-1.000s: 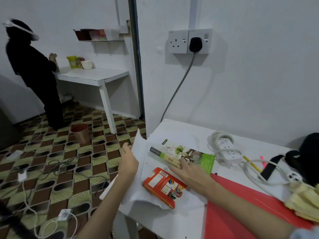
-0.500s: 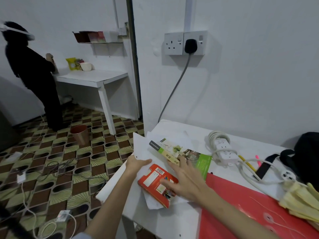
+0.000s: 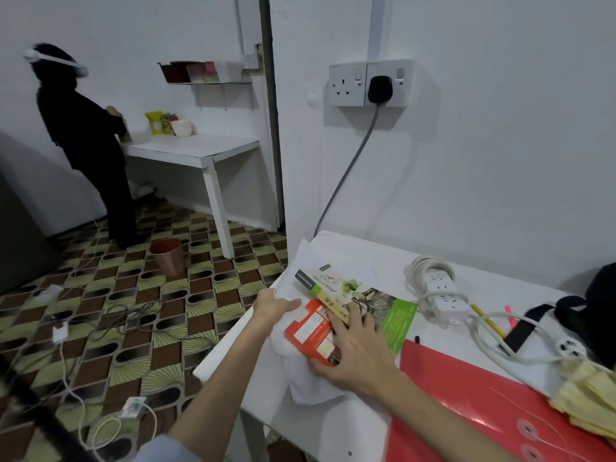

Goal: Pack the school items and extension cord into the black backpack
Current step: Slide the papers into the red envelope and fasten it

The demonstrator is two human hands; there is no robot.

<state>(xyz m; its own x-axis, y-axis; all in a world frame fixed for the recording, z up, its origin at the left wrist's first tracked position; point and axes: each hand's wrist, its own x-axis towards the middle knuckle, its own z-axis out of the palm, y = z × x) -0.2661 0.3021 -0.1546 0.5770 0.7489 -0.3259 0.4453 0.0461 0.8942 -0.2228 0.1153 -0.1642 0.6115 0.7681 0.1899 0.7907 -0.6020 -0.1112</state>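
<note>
On the white table (image 3: pixel 333 425) lie loose white papers (image 3: pixel 310 388), an orange box (image 3: pixel 308 331) and a green-and-white book (image 3: pixel 340 288). My left hand (image 3: pixel 271 308) grips the left edge of the papers beside the box. My right hand (image 3: pixel 355 348) holds the orange box, thumb under its near end and fingers spread over its top and the book's edge. A coiled white extension cord (image 3: pixel 440 295) lies to the right. The black backpack (image 3: pixel 600 308) sits at the right edge, partly cut off.
A red folder (image 3: pixel 466 395), a folded yellow cloth (image 3: pixel 586 398), a yellow pencil (image 3: pixel 488 321) and a pink pen (image 3: pixel 511 316) lie near the backpack. A grey cable runs from the wall socket (image 3: pixel 380 88). A person (image 3: pixel 86 145) stands at a far table. Cables cover the floor.
My left hand moved in from the table's edge and took hold of the papers. My right hand slid from the book down onto the orange box, which shifted left.
</note>
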